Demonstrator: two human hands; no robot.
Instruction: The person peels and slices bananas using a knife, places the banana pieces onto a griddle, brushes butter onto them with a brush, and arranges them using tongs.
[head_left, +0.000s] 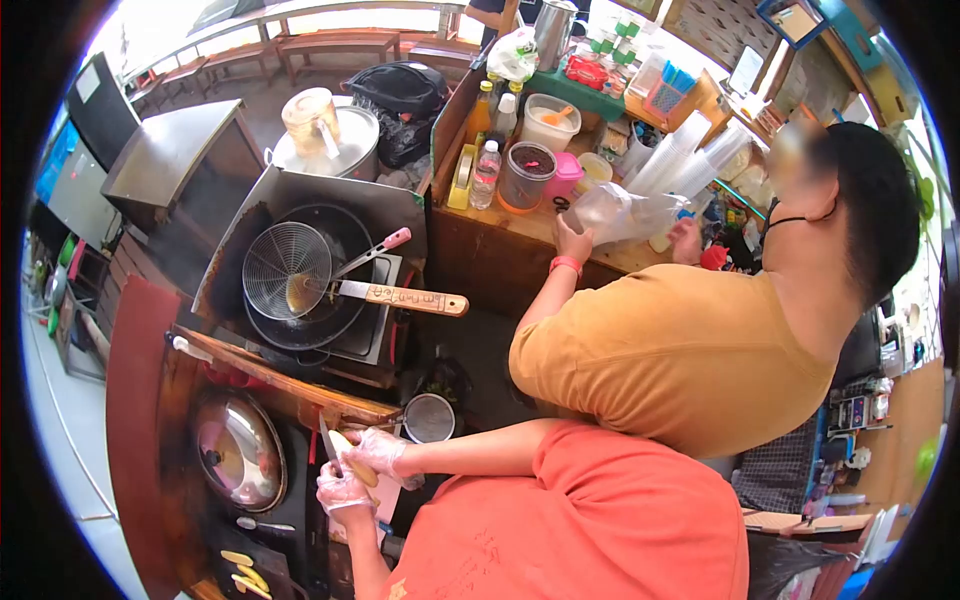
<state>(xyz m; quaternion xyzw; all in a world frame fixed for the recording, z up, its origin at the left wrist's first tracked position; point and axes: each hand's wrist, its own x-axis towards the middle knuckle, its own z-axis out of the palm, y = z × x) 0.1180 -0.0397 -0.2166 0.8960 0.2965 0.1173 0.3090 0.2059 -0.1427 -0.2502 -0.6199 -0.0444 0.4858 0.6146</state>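
Observation:
My left hand [343,490], in a clear plastic glove, is closed around the lower end of a knife [327,437] with its blade pointing up. Just beside it, my right hand [378,452], gloved too, holds a pale yellow banana-like piece [352,462] against the blade. Several yellow pieces [253,577] lie on a dark surface at the lower left. A spoon [265,524] and a domed metal lid [240,450] are nearby. A small round strainer [430,418] is beyond my right hand.
A wok [340,228] stands on a stove, with a wire skimmer [287,270] across it. A co-worker in a mustard shirt [670,350] holds a clear plastic bag [620,213] by a wooden counter [480,232] with bottles and tubs. A large pot [350,150] is behind the stove.

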